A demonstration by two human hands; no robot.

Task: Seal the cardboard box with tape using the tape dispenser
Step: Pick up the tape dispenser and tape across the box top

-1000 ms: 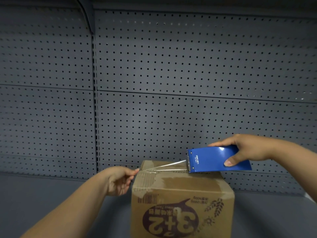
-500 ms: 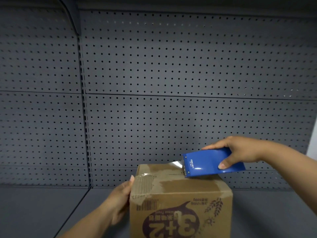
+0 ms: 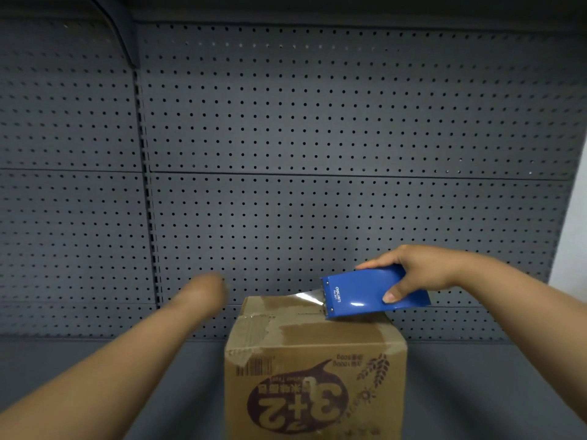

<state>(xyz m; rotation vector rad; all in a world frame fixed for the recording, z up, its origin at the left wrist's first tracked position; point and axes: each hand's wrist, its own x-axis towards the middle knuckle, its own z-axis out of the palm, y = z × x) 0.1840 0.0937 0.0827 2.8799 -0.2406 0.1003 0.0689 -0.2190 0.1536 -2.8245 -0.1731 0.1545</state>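
Observation:
A brown cardboard box (image 3: pixel 314 369) with an upside-down "3+2" print stands on the grey shelf, low in the middle of the view. My right hand (image 3: pixel 416 271) grips a blue tape dispenser (image 3: pixel 371 293) over the box's top right part. A short strip of clear tape (image 3: pixel 306 295) runs from the dispenser's mouth down to the box top. My left hand (image 3: pixel 206 289) is blurred, raised to the left of the box and apart from it. Its fingers cannot be made out.
A grey pegboard wall (image 3: pixel 317 154) stands right behind the box. The grey shelf surface (image 3: pixel 476 392) spreads on both sides of the box. A pale wall strip (image 3: pixel 571 249) shows at the far right edge.
My left hand has let go of the box's left top corner and risen up and away to the left. The dispenser has stayed over the right part of the box top.

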